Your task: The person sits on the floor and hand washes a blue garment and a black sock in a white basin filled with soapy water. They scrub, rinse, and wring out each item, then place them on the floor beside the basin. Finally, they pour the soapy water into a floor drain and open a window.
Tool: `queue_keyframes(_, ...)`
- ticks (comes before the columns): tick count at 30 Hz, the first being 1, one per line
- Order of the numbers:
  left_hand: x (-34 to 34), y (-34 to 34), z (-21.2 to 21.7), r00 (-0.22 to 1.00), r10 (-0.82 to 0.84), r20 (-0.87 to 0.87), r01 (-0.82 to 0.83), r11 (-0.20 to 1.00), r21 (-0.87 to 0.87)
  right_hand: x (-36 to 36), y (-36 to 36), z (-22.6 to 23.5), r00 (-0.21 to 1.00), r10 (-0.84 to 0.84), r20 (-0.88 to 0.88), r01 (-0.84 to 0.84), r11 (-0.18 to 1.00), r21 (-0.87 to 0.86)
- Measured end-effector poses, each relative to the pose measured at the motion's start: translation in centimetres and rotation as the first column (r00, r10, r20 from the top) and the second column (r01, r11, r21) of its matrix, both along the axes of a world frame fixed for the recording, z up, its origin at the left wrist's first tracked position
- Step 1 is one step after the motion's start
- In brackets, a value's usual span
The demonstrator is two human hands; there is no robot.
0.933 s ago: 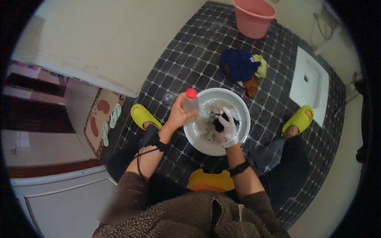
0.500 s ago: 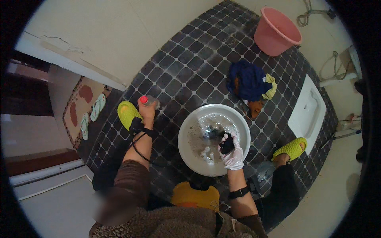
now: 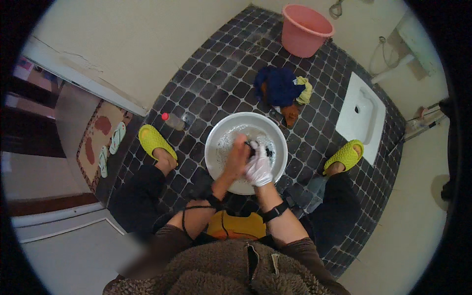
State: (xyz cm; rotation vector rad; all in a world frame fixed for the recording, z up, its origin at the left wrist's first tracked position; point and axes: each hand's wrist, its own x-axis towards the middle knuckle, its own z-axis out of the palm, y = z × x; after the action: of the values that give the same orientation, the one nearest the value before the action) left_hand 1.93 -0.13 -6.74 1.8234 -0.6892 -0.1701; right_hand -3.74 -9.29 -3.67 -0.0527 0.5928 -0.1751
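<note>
Over a white basin (image 3: 210, 166) of sudsy water, my two hands meet at a small wet black cloth (image 3: 253, 147). My right hand (image 3: 259, 168), in a white glove, is closed round the cloth. Bare and slightly blurred, my left hand (image 3: 238, 158) presses against the cloth's left side with its fingers curled; its fingertips are partly hidden. More dark fabric (image 3: 269, 151) shows in the water beside the glove. A clear bottle with a red cap (image 3: 175, 122) is on the tiles left of the basin, apart from both hands.
Beyond the basin lies a heap of navy, yellow and brown clothes (image 3: 280, 87). A pink bucket (image 3: 306, 33) stands farther back. At the right is a white squat toilet (image 3: 364, 115). My feet wear yellow-green slippers (image 3: 153, 142); a yellow stool (image 3: 235, 225) is beneath me.
My left hand has let go of the bottle, which stays on the floor, and has moved right into the basin to the black cloth. The view has shifted, so the surroundings sit differently.
</note>
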Motion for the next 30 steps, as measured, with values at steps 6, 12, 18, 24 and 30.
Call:
queue_keyframes(6, -6.0, -1.8, 4.8, 0.913, -0.326, 0.246, 0.161, 0.841, 0.516, -1.9, 2.1, -2.7, 0.907, -0.384, 0.174, 0.049, 0.505, 0.861)
queue_keyframes(12, -2.6, -1.9, 4.5, 0.537, -0.367, -0.76, 0.21, 0.93, -0.301, -2.3, 1.9, -0.5, 0.992, 0.097, -0.083, -0.127, 0.838, -0.531)
queue_keyframes(18, -2.8, -0.4, 0.6, 0.427, -0.109, -0.898, -0.011, 0.992, -0.126, -3.8, 0.4, 8.0, 0.969, 0.207, -0.136, -0.246, 0.749, -0.614)
queue_keyframes(24, -1.7, 2.4, -3.8, 0.173, -0.272, -0.947, -0.087, 0.953, -0.289, -4.6, -0.8, 13.3, 0.943, 0.327, -0.065, -0.308, 0.776, -0.55)
queue_keyframes(30, -1.0, 3.9, -8.3, -0.027, -0.403, -0.915, -0.125, 0.909, -0.397, -5.0, -2.0, 14.9, 0.957, 0.223, 0.185, -0.124, 0.894, -0.431)
